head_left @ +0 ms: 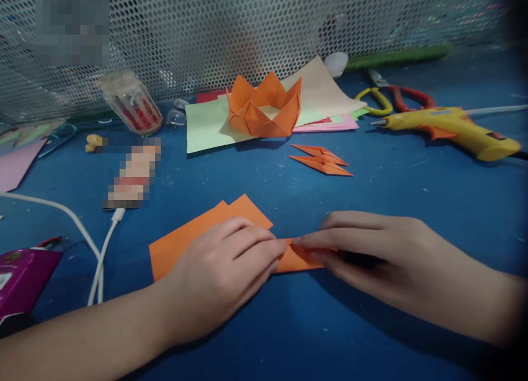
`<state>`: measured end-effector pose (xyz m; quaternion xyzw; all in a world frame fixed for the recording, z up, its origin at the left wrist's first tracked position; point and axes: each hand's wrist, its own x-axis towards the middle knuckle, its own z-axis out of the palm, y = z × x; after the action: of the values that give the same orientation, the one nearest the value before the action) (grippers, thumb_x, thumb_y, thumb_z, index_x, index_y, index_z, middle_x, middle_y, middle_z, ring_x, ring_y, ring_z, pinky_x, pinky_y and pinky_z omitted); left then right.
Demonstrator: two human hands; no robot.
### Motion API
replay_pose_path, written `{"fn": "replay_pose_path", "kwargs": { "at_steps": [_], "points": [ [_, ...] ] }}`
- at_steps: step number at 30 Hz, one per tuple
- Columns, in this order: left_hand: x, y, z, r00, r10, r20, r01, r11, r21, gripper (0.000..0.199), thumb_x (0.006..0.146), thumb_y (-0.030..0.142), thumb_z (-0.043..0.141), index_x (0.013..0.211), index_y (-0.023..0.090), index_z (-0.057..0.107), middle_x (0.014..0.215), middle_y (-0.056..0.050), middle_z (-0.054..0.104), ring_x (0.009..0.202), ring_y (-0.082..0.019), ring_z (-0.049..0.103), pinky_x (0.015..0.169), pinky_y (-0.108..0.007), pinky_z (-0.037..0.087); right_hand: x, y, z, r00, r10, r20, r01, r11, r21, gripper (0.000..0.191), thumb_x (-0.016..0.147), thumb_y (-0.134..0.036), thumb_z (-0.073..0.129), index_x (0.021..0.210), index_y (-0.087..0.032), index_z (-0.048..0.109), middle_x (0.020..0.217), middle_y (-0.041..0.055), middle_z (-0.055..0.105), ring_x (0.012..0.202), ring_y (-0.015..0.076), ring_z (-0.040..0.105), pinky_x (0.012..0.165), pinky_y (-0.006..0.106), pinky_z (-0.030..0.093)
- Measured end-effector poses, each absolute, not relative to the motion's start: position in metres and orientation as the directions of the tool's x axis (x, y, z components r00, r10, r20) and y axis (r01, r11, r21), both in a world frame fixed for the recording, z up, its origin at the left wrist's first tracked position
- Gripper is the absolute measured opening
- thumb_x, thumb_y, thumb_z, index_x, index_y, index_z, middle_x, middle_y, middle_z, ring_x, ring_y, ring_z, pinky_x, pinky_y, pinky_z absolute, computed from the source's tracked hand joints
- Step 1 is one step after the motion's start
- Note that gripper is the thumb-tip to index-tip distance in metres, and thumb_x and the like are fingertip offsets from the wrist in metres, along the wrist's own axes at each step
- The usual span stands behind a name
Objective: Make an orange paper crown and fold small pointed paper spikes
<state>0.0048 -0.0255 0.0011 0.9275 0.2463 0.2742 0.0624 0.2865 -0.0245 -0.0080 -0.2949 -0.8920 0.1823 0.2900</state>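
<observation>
A small folded piece of orange paper (295, 258) lies on the blue table between my hands. My left hand (231, 254) presses on its left end, fingers close together. At its right end, the fingers of my right hand (367, 249) pinch the paper's edge. Under and behind my left hand rest orange paper sheets (177, 246), partly covered by it. Farther back are two pointed folded orange pieces (322, 160) and an orange zigzag paper ring (264, 109) standing on coloured sheets.
Coloured paper sheets (206, 129) lie at the back by a perforated metal screen (185, 34). A yellow glue gun (449, 128) and scissors (412, 98) sit at right. At left are a glass jar (132, 103), a blurred-out phone (134, 175), a white cable (99, 265) and a purple package (27, 276).
</observation>
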Motion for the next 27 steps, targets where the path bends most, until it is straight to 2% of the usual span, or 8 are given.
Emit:
{"fn": "replay_pose_path", "kwargs": {
  "at_steps": [7, 11, 16, 21, 27],
  "points": [
    [0.002, -0.025, -0.003, 0.727, 0.508, 0.463, 0.454, -0.860, 0.231, 0.032, 0.124, 0.015, 0.055, 0.108, 0.012, 0.083, 0.108, -0.010, 0.090, 0.098, -0.022, 0.086, 0.095, -0.032, 0.073, 0.283, -0.029, -0.015, -0.604, 0.655, 0.455, 0.471, 0.753, -0.459, 0.031, 0.118, -0.015, 0.056, 0.115, -0.020, 0.086, 0.086, 0.0026, 0.079, 0.068, 0.0125, 0.079, 0.065, 0.017, 0.064],
    [0.001, -0.024, -0.006, 0.748, 0.491, 0.446, 0.446, -0.870, 0.209, 0.029, 0.122, 0.010, 0.056, 0.112, 0.014, 0.084, 0.107, -0.009, 0.090, 0.096, -0.022, 0.085, 0.096, -0.034, 0.074, 0.281, -0.028, -0.018, -0.575, 0.678, 0.457, 0.496, 0.734, -0.464, 0.030, 0.118, -0.017, 0.058, 0.116, -0.023, 0.087, 0.086, 0.0028, 0.079, 0.068, 0.0137, 0.079, 0.064, 0.019, 0.065],
    [0.000, -0.023, -0.008, 0.772, 0.443, 0.455, 0.431, -0.892, 0.136, 0.030, 0.118, 0.003, 0.053, 0.118, 0.010, 0.082, 0.110, -0.013, 0.089, 0.096, -0.023, 0.084, 0.093, -0.035, 0.074, 0.282, -0.027, -0.019, -0.573, 0.688, 0.445, 0.526, 0.726, -0.444, 0.032, 0.121, -0.021, 0.054, 0.116, -0.022, 0.087, 0.088, 0.0040, 0.080, 0.070, 0.0147, 0.080, 0.064, 0.020, 0.066],
    [0.000, -0.023, -0.007, 0.784, 0.454, 0.424, 0.446, -0.886, 0.124, 0.037, 0.122, 0.006, 0.046, 0.116, 0.011, 0.083, 0.110, -0.010, 0.090, 0.096, -0.022, 0.083, 0.094, -0.033, 0.073, 0.280, -0.028, -0.020, -0.562, 0.701, 0.439, 0.540, 0.713, -0.447, 0.034, 0.121, -0.021, 0.052, 0.117, -0.023, 0.086, 0.087, 0.0038, 0.080, 0.071, 0.0152, 0.081, 0.064, 0.021, 0.066],
    [0.001, -0.022, -0.006, 0.775, 0.461, 0.433, 0.449, -0.883, 0.136, 0.036, 0.123, 0.007, 0.047, 0.115, 0.010, 0.082, 0.109, -0.010, 0.090, 0.096, -0.022, 0.081, 0.092, -0.032, 0.072, 0.278, -0.031, -0.020, -0.568, 0.679, 0.466, 0.529, 0.734, -0.426, 0.034, 0.120, -0.017, 0.052, 0.111, -0.022, 0.085, 0.083, 0.0010, 0.075, 0.066, 0.0117, 0.078, 0.061, 0.018, 0.063]
  ]
}}
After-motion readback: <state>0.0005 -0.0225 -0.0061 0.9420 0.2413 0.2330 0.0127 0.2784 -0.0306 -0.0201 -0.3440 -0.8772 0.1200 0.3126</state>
